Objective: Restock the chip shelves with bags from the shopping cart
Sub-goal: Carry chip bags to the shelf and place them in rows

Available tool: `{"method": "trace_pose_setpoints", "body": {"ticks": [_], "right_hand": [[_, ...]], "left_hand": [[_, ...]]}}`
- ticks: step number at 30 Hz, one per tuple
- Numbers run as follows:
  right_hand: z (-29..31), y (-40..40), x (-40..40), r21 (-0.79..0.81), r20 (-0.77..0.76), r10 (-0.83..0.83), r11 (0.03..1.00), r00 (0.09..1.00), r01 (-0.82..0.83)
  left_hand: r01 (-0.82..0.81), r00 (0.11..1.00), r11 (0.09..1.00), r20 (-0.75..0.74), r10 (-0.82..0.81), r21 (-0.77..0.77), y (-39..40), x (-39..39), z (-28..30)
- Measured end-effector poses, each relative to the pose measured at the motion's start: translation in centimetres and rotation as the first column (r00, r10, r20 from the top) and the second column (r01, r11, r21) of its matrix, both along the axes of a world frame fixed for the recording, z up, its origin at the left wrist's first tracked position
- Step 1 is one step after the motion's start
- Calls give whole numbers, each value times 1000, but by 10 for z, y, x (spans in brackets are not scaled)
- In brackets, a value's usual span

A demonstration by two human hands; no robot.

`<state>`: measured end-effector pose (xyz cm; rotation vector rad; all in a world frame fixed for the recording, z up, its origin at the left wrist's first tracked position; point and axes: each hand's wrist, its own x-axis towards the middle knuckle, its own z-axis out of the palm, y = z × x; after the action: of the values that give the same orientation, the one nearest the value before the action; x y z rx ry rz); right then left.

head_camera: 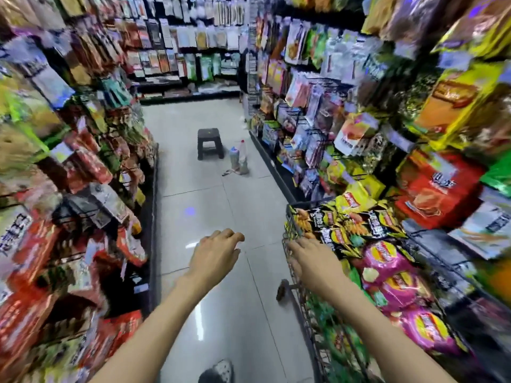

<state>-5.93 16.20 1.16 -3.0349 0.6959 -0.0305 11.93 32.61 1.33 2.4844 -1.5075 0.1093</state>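
A wire shopping cart (297,299) stands at the lower right of the aisle, heaped with chip bags: black-and-yellow ones (345,228) at the far end, pink ones (392,275) in the middle, green ones lower down. My right hand (309,258) rests on the cart's left rim, fingers bent over the wire. Over the bare floor, left of the cart, my left hand (217,250) hovers with loosely curled fingers and holds nothing. Snack shelves (442,150) packed with bags line the right side, close against the cart.
More packed shelves (83,189) line the left side. Down the tiled aisle stand a black plastic stool (209,143) and two bottles (239,160) on the floor. A further shelf wall closes the aisle's far end. My shoe (218,373) shows at the bottom edge.
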Motion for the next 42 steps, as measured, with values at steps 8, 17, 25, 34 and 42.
{"method": "trace_pose_setpoints", "body": {"ticks": [8,17,25,34,42], "right_hand": [[-20,-85,-6,66,-103,-343,934,934,350],[-55,-124,-44,149,-136,-711,674,690,724],[-90,-146,-109,187,-242,-840,451,486,873],[-135,-235,-156,305,-300,-802,432,516,849],[-178,-288,-166,451,-367,-799,294,475,843]], "left_hand": [[355,934,931,-69,-350,89,-156,36,-21],[689,724,703,-118,-680,177,-293,28,-36],[816,567,510,-200,-799,273,-353,-51,-86],[758,637,503,-308,-706,414,-439,-108,-115],[642,754,516,-347,-557,567,-484,-138,-150]]}}
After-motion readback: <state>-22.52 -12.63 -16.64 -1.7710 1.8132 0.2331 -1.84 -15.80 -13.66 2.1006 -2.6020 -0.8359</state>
